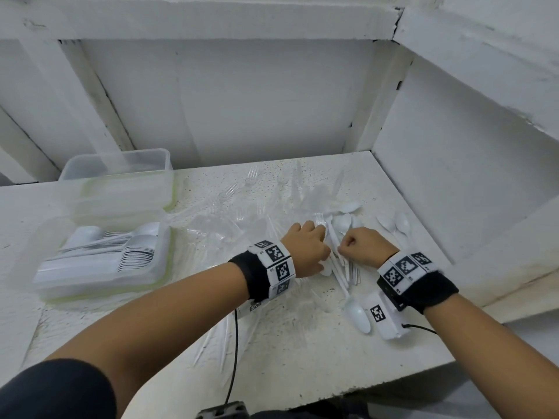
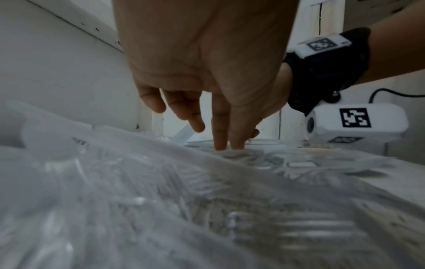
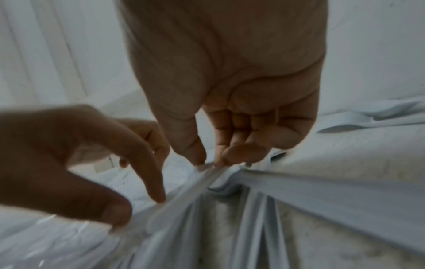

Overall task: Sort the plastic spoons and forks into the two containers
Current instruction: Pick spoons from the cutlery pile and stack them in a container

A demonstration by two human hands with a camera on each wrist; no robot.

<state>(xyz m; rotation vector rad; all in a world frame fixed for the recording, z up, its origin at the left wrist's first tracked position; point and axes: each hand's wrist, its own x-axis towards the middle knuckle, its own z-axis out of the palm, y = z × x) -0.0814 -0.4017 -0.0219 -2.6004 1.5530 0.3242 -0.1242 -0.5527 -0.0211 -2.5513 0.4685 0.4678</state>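
Both hands meet over a heap of white spoons (image 1: pixel 344 220) and clear forks (image 1: pixel 251 176) in the middle of the table. My right hand (image 1: pixel 341 251) (image 3: pixel 209 163) pinches the end of a thin plastic handle (image 3: pixel 184 191) between thumb and forefinger, its other fingers curled in. Further down the same handle, my left hand (image 1: pixel 320 237) (image 3: pixel 140 209) pinches it with forefinger and thumb tips pointing down (image 2: pixel 230 145). Which kind of utensil this handle belongs to is hidden. The near container (image 1: pixel 99 285) at the left holds stacked white spoons. A far container (image 1: pixel 121 167) stands behind it.
More white spoons (image 1: pixel 396 225) lie loose at the right, and one spoon (image 1: pixel 358 316) lies near my right wrist. White walls close the table at the back and right. The table's front edge (image 1: pixel 302 394) is near me. Cables hang from both wrists.
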